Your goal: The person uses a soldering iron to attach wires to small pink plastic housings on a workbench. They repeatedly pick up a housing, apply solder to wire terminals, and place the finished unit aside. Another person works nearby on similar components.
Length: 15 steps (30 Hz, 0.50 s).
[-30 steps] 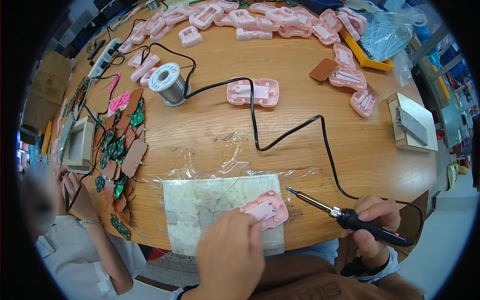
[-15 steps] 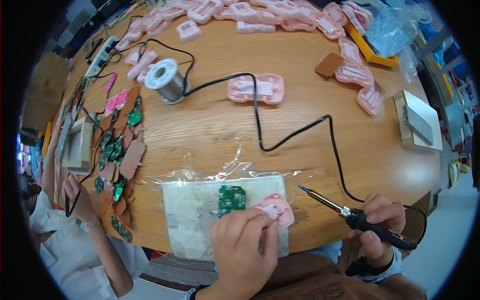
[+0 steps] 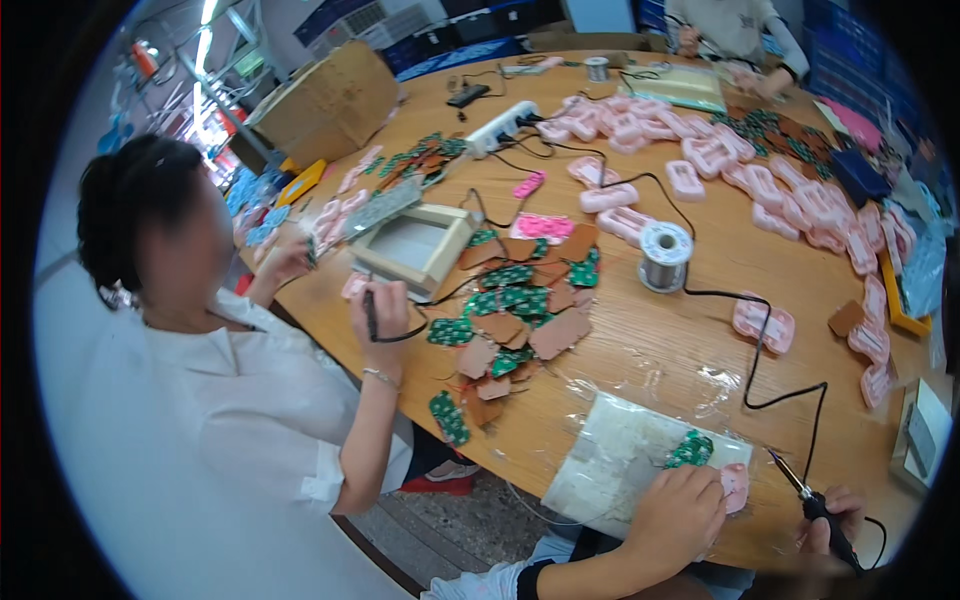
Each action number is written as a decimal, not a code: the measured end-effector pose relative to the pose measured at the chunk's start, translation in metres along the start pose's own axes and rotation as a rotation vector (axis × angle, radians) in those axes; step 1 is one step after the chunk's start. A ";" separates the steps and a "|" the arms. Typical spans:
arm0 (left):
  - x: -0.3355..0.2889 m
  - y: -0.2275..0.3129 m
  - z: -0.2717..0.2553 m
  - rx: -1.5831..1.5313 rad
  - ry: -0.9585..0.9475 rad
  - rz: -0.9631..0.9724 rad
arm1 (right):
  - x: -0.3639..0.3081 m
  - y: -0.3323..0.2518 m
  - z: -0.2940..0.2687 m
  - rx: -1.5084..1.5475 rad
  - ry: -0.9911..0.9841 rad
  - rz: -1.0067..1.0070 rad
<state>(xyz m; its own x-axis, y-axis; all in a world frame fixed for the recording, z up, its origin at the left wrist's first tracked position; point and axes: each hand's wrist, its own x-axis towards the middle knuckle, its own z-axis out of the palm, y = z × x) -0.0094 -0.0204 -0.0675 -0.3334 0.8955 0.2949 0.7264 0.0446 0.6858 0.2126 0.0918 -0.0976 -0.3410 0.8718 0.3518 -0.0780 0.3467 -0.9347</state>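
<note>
My left hand is closed, with its fingertips at the edge of a small pink plastic casing; the fingers hide part of it. Just beyond those fingers a green circuit board lies on a pale work mat. In my right hand is a black-handled soldering iron, its metal tip pointing up and left, apart from the casing. The iron's black cord runs back across the table.
A solder spool stands mid-table near another pink casing. Boards and brown pieces are heaped left of the mat. A co-worker sits at left, holding a black-handled tool; another person works at the far side.
The view has swung left and up, bringing the co-worker at left and the far side of the table into sight. My left hand stays at the casing; my right still holds the soldering iron.
</note>
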 end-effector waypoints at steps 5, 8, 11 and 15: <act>-0.007 -0.012 -0.002 0.032 -0.050 0.053 | 0.008 -0.015 0.011 -0.010 -0.058 -0.017; -0.008 -0.009 0.004 -0.032 0.022 0.088 | 0.011 -0.032 0.015 0.102 -0.145 -0.038; -0.005 -0.005 0.020 -0.082 0.126 0.125 | 0.015 -0.039 0.018 -0.002 -0.107 -0.082; -0.005 -0.012 0.039 -0.180 0.133 0.074 | 0.017 -0.040 0.020 -0.073 -0.102 -0.144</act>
<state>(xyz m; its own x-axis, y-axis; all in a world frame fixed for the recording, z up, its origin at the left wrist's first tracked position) 0.0075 -0.0084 -0.1030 -0.3679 0.8268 0.4256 0.6371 -0.1093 0.7630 0.1910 0.0861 -0.0549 -0.4245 0.7732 0.4711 -0.0658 0.4926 -0.8678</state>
